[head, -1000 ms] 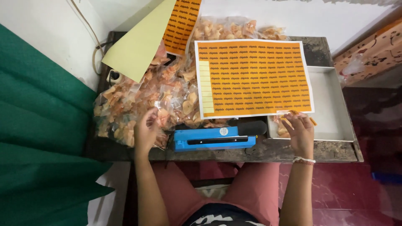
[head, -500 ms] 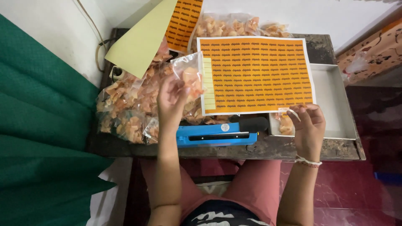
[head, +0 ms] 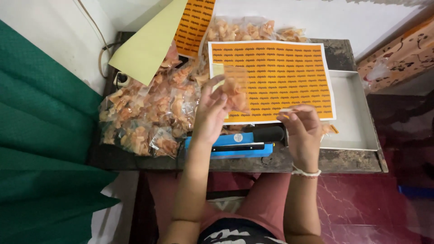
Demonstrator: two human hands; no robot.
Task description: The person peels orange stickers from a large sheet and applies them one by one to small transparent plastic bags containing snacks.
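A clear snack bag (head: 233, 90) is pinched in the left hand (head: 210, 115) above the orange label sheet (head: 271, 79). A small sticker (head: 285, 110) is pinched by the right hand (head: 304, 129). A dark table (head: 343, 160) beside a green curtain (head: 40, 149) carries a blue sealer (head: 230, 144).

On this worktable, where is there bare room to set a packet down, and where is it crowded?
The shallow white tray at the right is largely bare beyond the orange label sheet. A narrow strip of dark tabletop lies below the tray, right of the blue heat sealer. The left half is crowded with clear snack packets; the left hand holds one up.
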